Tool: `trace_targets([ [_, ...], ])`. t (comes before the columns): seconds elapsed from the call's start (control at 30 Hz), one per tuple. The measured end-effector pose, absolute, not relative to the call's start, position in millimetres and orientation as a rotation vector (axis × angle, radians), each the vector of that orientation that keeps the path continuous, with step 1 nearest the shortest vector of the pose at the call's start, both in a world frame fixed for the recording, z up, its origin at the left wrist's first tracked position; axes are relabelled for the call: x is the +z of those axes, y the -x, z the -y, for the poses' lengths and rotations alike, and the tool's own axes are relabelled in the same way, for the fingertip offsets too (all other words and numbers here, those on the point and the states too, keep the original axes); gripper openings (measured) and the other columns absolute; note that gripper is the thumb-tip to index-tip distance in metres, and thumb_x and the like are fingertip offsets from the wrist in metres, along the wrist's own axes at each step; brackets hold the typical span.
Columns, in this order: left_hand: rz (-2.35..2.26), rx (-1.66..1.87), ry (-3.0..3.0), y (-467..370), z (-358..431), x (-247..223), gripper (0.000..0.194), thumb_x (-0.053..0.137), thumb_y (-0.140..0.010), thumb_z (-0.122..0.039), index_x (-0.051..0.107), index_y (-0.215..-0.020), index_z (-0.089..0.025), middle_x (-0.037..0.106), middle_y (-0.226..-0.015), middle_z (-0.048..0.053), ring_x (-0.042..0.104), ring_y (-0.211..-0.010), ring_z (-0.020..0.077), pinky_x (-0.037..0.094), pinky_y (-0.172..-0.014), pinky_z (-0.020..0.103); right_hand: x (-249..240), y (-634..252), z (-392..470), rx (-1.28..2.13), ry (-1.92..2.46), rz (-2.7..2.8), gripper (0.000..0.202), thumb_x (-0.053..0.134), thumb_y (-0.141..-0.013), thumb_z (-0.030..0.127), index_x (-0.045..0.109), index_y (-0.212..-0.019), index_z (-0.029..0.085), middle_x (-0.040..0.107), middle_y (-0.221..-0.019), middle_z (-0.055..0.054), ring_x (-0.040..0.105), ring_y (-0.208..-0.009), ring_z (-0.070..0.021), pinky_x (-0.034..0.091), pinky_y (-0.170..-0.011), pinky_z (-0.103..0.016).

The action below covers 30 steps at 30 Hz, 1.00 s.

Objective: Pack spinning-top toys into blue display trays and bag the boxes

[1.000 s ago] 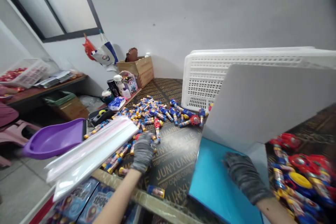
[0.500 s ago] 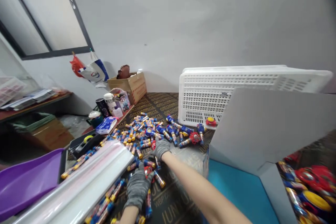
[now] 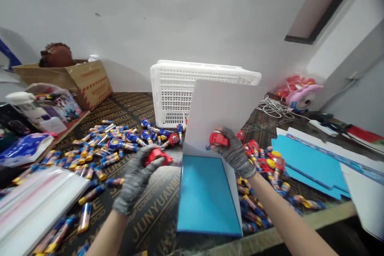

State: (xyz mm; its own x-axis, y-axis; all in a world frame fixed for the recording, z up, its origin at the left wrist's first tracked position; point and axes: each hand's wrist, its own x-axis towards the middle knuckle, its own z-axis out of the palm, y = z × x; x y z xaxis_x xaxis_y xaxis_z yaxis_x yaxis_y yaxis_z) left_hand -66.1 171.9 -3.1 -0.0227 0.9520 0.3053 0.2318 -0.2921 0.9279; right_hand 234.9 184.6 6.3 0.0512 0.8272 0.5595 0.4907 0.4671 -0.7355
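Observation:
My left hand (image 3: 136, 178), in a grey knit glove, is closed around a red watch-shaped toy (image 3: 158, 157), just left of a cardboard box. The box shows a blue panel (image 3: 208, 196) and a tall white flap (image 3: 216, 104). In front of that flap, my gloved right hand (image 3: 237, 154) grips another red watch-shaped toy (image 3: 219, 139). Small blue-and-yellow printed tubes (image 3: 111, 159) lie scattered on the left of the table. Behind my left hand is a cluster of blue toys (image 3: 147, 134) with a red one (image 3: 173, 139).
A white plastic basket (image 3: 172, 88) stands against the wall. Right of the box are more red toys and tubes (image 3: 265, 164), then flat blue cardboard (image 3: 309, 164). A pink fan (image 3: 303, 98) and white cable lie behind. Plastic sheeting (image 3: 45, 204) covers the front left.
The view has swung right. Both hands have come up from among the scattered tubes, each with a red toy. My right hand has moved across to the box's white flap.

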Motion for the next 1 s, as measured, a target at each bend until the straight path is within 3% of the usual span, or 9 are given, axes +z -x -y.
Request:
trace_targets([
  [0.1, -0.998, 1.385, -1.762, 6, -184, -17, 0.032, 0.068, -0.079, -0.033, 0.067, -0.106, -0.017, 0.067, -0.117, 0.009, 0.061, -0.112, 0.0232, 0.045, -0.104, 0.043, -30, -255, -179, 0.245, 1.263, 1.595, 0.043, 0.066, -0.076, 0.035, 0.058, -0.114, 0.017, 0.064, -0.114, -0.012, 0.062, -0.102, -0.0265, 0.049, -0.096, -0.05],
  [0.2, -0.934, 1.312, -2.042, -20, -196, -44, 0.026, 0.064, -0.083, -0.026, 0.068, -0.107, -0.016, 0.064, -0.124, 0.013, 0.06, -0.117, 0.0249, 0.047, -0.103, 0.044, -61, -247, -168, 0.253, 1.297, 1.588, 0.039, 0.061, -0.08, 0.034, 0.059, -0.116, 0.018, 0.066, -0.114, -0.012, 0.063, -0.105, -0.0265, 0.05, -0.096, -0.048],
  [0.43, -0.794, 1.131, -2.634, -9, -204, -54, 0.028, 0.054, -0.09, -0.021, 0.066, -0.114, -0.017, 0.063, -0.124, 0.016, 0.062, -0.113, 0.0249, 0.053, -0.095, 0.042, -70, -238, -162, 0.688, 1.225, 1.776, 0.04, 0.06, -0.08, 0.024, 0.063, -0.119, 0.026, 0.062, -0.128, -0.008, 0.055, -0.122, -0.0255, 0.041, -0.109, -0.044],
  [0.6, -0.792, 0.868, -2.85, -7, -205, -36, 0.027, 0.054, -0.09, -0.025, 0.067, -0.113, -0.02, 0.064, -0.118, 0.014, 0.062, -0.107, 0.0242, 0.053, -0.094, 0.041, -75, -242, -199, 0.925, 1.069, 1.757, 0.047, 0.07, -0.07, 0.036, 0.065, -0.114, 0.02, 0.068, -0.11, -0.009, 0.065, -0.1, -0.0269, 0.056, -0.086, -0.044],
  [0.77, -0.833, 0.966, -2.889, -4, -206, -32, 0.028, 0.047, -0.093, -0.027, 0.068, -0.106, -0.014, 0.066, -0.111, 0.017, 0.063, -0.104, 0.0274, 0.055, -0.089, 0.043, -77, -234, -216, 1.076, 0.979, 1.782, 0.051, 0.07, -0.071, 0.039, 0.064, -0.116, 0.016, 0.071, -0.1, -0.009, 0.067, -0.08, -0.0223, 0.059, -0.072, -0.04],
  [0.93, -0.806, 1.093, -2.74, 6, -192, -41, 0.027, 0.052, -0.093, -0.031, 0.064, -0.114, -0.018, 0.067, -0.108, 0.013, 0.067, -0.098, 0.0221, 0.058, -0.082, 0.034, -71, -227, -215, 1.164, 0.905, 1.809, 0.048, 0.074, -0.067, 0.034, 0.066, -0.112, 0.019, 0.07, -0.105, -0.008, 0.067, -0.085, -0.0224, 0.058, -0.078, -0.04],
  [1.0, -0.812, 1.269, -2.723, 12, -183, -51, 0.03, 0.053, -0.092, -0.027, 0.059, -0.122, -0.022, 0.067, -0.113, 0.013, 0.066, -0.104, 0.023, 0.058, -0.084, 0.036, -70, -225, -214, 1.181, 0.906, 1.801, 0.048, 0.073, -0.069, 0.036, 0.066, -0.113, 0.019, 0.071, -0.1, -0.007, 0.068, -0.08, -0.0213, 0.06, -0.073, -0.039],
])
